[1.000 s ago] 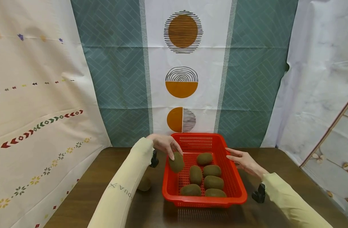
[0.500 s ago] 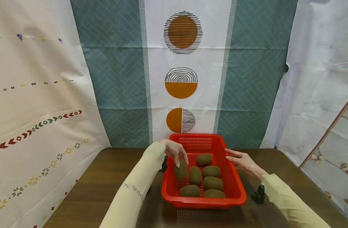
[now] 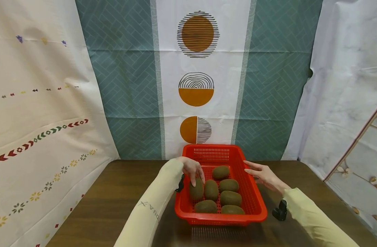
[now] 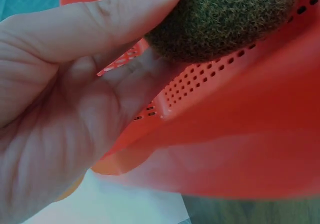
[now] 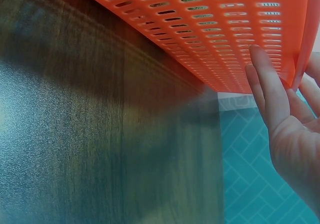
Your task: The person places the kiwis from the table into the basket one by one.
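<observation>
In the head view my left hand (image 3: 193, 168) reaches down inside the red plastic basket (image 3: 219, 218) and pinches a brown fuzzy kiwi (image 3: 196, 192) near the left wall. The left wrist view shows the thumb against that kiwi (image 4: 225, 21), with fingers behind it. Close beside it stands another kiwi (image 3: 211, 190), and several more, among them a front one (image 3: 206, 207), lie on the basket floor. My right hand (image 3: 265, 175) is at the basket's right rim. Two of its fingers extend straight along the slotted outer wall (image 5: 200, 21) in the right wrist view.
The basket stands on a dark wooden table (image 3: 123, 192). A green and white patterned cloth (image 3: 201, 103) hangs right behind it, with a cream cloth (image 3: 37, 137) at left and a pale marbled one (image 3: 339, 103) at right.
My left hand has moved right and down, lowering the kiwi into the basket beside the others. The kiwi seen on the table at left is now hidden behind the left arm. My right hand stays put.
</observation>
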The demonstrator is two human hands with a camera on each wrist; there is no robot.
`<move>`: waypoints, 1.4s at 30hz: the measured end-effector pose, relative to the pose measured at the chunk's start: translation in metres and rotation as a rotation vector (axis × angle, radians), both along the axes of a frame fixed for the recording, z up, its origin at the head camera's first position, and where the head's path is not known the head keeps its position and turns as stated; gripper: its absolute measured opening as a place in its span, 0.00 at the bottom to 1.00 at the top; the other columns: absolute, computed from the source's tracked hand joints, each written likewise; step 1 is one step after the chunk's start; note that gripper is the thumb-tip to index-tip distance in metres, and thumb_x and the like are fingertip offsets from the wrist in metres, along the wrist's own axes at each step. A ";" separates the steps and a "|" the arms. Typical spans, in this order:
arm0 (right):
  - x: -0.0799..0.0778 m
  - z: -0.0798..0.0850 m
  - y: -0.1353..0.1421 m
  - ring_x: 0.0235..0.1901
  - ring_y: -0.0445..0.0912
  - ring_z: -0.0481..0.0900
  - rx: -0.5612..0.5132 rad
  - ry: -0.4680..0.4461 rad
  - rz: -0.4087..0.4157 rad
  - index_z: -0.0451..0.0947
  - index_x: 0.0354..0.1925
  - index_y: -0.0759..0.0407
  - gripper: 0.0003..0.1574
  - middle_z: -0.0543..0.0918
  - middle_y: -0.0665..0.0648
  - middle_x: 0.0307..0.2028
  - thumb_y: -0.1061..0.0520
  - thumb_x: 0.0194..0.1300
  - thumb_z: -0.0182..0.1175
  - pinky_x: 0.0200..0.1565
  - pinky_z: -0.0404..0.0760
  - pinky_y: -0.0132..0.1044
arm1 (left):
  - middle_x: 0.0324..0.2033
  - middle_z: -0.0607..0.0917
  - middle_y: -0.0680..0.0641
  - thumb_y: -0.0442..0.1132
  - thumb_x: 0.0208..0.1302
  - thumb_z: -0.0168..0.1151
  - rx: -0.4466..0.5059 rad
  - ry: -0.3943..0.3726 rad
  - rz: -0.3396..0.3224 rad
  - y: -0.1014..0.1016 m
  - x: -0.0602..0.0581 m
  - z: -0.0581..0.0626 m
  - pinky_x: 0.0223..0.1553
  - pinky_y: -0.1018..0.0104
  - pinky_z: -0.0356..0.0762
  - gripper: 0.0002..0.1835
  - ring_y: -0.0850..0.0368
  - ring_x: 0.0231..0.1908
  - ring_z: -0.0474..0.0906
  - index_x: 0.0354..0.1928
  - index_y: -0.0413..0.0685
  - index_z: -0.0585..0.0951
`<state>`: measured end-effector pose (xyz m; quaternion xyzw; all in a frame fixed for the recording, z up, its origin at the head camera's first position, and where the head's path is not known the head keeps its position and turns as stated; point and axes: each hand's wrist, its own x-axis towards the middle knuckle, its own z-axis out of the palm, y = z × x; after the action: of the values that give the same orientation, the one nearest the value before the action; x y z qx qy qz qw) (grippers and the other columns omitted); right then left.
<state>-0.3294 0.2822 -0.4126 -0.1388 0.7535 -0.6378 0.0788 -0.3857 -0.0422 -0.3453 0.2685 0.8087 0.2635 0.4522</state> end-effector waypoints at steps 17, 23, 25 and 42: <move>0.001 0.004 -0.003 0.52 0.61 0.69 -0.027 -0.026 0.004 0.53 0.67 0.66 0.37 0.58 0.73 0.61 0.57 0.65 0.55 0.42 0.74 0.52 | 0.46 0.76 0.48 0.20 0.50 0.61 -0.058 -0.043 -0.035 0.002 -0.001 -0.010 0.35 0.68 0.74 0.21 0.59 0.44 0.70 0.50 0.34 0.78; 0.001 0.003 -0.002 0.52 0.60 0.69 -0.022 -0.016 0.005 0.53 0.66 0.66 0.36 0.60 0.72 0.60 0.57 0.65 0.54 0.43 0.73 0.53 | 0.42 0.78 0.48 0.20 0.50 0.61 -0.092 -0.043 -0.042 0.003 0.002 -0.007 0.37 0.68 0.74 0.21 0.59 0.37 0.73 0.49 0.35 0.78; 0.000 0.003 -0.002 0.53 0.60 0.69 -0.018 -0.011 0.010 0.53 0.66 0.66 0.36 0.60 0.71 0.60 0.57 0.65 0.54 0.43 0.73 0.53 | 0.41 0.79 0.48 0.20 0.51 0.61 -0.103 -0.031 -0.055 0.004 0.004 -0.005 0.37 0.69 0.74 0.21 0.59 0.36 0.73 0.49 0.35 0.78; 0.001 0.004 -0.003 0.53 0.61 0.67 -0.016 -0.011 0.018 0.52 0.67 0.65 0.36 0.58 0.71 0.61 0.57 0.66 0.54 0.43 0.73 0.53 | 0.34 0.80 0.49 0.25 0.51 0.65 -0.149 0.253 -0.034 0.005 0.011 -0.004 0.35 0.68 0.75 0.18 0.63 0.28 0.72 0.46 0.39 0.81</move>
<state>-0.3283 0.2793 -0.4089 -0.1424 0.7467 -0.6438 0.0876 -0.3746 -0.0369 -0.3489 0.2789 0.8720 0.1591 0.3695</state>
